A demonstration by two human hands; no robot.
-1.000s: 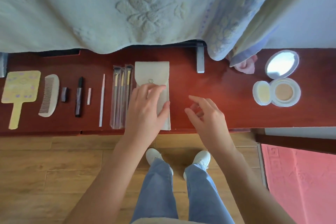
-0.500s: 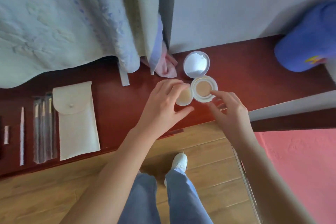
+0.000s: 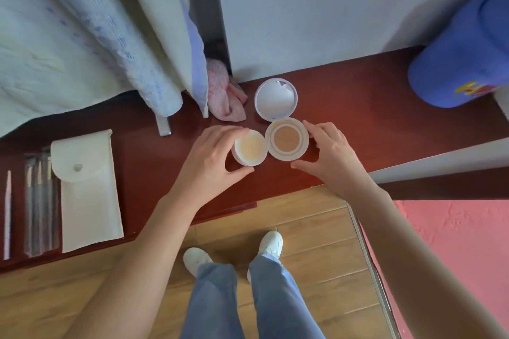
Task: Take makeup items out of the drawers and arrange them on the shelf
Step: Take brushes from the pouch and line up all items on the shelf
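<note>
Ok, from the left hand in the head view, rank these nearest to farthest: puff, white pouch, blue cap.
1. Puff: at the fingertips of the left hand, beside the compact's base.
2. White pouch: further off to its left on the shelf.
3. Blue cap: far right, at the wall end.

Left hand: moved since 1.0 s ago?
Yes. The left hand has left the white pouch and gone right along the shelf; it now cups the small puff tray beside the open cushion compact.
</note>
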